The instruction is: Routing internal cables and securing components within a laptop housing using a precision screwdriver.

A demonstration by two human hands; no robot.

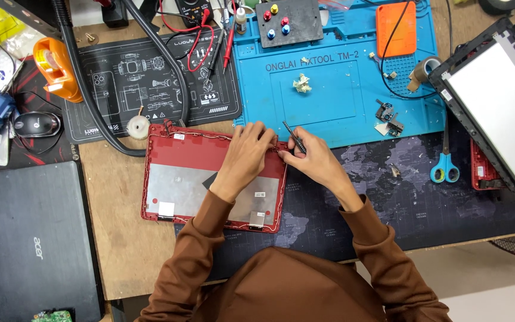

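A red laptop lid shell [177, 146] lies open-side up on the wooden bench, with a silver foil sheet [177, 188] inside it and thin wires along its rim. My left hand [247, 156] rests on the shell's upper right corner, fingers pressed at the edge. My right hand [311, 156] sits just right of that corner and holds black tweezers [293, 136], their tips down at the corner between the two hands. Both arms wear brown sleeves.
A blue silicone work mat [341, 89] lies behind the hands, with small parts, a tape roll [424, 70] and an orange pad on it. Blue scissors [445, 167] and a laptop screen panel [499, 98] are at right. A black closed laptop [28, 238], mouse and hose are at left.
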